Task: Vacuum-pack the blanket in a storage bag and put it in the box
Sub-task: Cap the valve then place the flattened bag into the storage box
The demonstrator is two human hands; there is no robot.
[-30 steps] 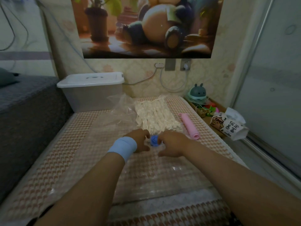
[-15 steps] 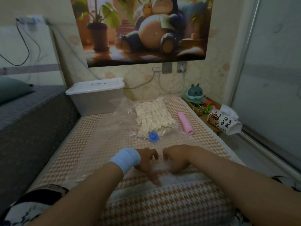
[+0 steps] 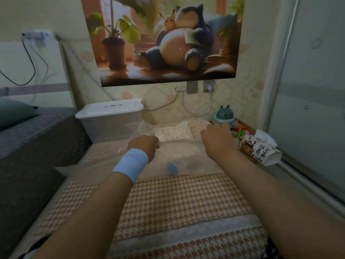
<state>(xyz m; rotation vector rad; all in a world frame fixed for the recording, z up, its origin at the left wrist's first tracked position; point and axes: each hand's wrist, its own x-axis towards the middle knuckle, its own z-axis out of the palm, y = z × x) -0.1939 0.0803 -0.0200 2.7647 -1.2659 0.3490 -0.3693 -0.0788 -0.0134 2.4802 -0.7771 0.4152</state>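
Observation:
The clear storage bag [image 3: 179, 154] lies on the houndstooth mat, its near part lifted and folded away from me toward the cream blanket [image 3: 173, 132] packed inside it. My left hand [image 3: 143, 146], with a blue wristband, grips the raised bag edge on the left. My right hand [image 3: 217, 139] holds the same edge on the right. The blue valve [image 3: 172, 169] shows blurred through the folded plastic, below and between my hands. The lidded translucent storage box [image 3: 110, 124] stands at the back left against the wall, lid on.
A tissue pack [image 3: 259, 150] and a small teal toy lamp [image 3: 225, 115] sit on a low tray to the right of the mat. A grey bed [image 3: 37, 139] borders the left side. A glass sliding door [image 3: 308, 109] runs along the right.
My hands moved from the valve back to the bag's near edge, then lifted that edge and carried it forward. The bag's near part now folds over, and the valve lies under plastic.

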